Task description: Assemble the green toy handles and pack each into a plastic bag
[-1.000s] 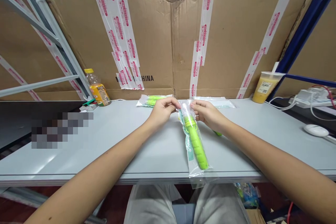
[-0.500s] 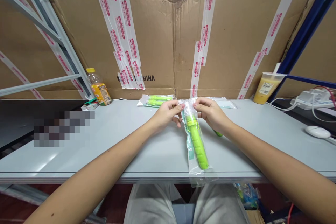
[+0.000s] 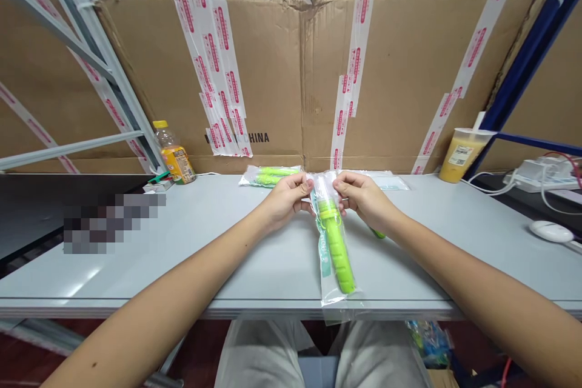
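Observation:
A long clear plastic bag [image 3: 328,267] lies lengthwise on the grey table [image 3: 227,254], with a bright green ribbed handle-shaped item [image 3: 339,248] inside it. My left hand [image 3: 285,199] pinches the bag's far open end from the left. My right hand [image 3: 361,196] pinches the same end from the right. Both hands are closed on the bag's mouth. A second green piece [image 3: 376,232] peeks out under my right wrist. Another bagged green item [image 3: 268,176] lies behind my left hand.
A flat empty bag [image 3: 386,180] lies by the cardboard wall [image 3: 291,73]. An orange drink bottle [image 3: 175,154] stands at back left, a cup of yellow drink [image 3: 461,153] at back right. A power strip [image 3: 543,171] and white mouse [image 3: 551,231] sit far right.
Both hands stayed on the bag's far end. The bag's near end and the green item swung slightly left.

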A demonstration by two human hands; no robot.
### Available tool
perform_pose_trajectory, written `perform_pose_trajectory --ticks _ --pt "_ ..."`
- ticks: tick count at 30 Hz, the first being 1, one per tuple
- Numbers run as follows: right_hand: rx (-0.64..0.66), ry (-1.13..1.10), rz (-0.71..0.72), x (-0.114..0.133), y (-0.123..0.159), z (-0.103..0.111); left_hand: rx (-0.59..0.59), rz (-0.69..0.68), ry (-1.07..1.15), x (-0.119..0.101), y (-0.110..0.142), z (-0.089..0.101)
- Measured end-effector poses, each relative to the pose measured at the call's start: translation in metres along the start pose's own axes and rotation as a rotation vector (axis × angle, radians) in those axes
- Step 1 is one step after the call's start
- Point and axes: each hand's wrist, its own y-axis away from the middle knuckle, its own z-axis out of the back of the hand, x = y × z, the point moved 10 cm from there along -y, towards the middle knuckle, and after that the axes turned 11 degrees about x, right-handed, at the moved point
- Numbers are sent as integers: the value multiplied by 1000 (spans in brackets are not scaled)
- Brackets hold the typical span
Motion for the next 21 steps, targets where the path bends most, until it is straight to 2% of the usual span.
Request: perform_pose_trajectory --ticks 3,5,8,11,14,15,18,21 --pt "-17 19 -19 -1 1 2 -90 -36 42 -4 0 17" --pt "-33 37 -32 -1 2 4 -199 -90 80 -11 2 38" --pt "-65 47 -30 0 2 9 -409 -204 158 -27 10 85" --pt "-137 14 4 4 2 21 -615 -327 246 -38 27 140" --pt "-207 -13 21 5 2 33 -842 -390 321 -33 51 192" --pt "-219 -14 21 5 1 36 -883 -387 311 -30 56 204" --pt "-223 5 22 4 0 40 -941 -308 197 -20 62 227" --pt "-213 24 19 3 -1 42 -955 -255 133 -8 58 234"
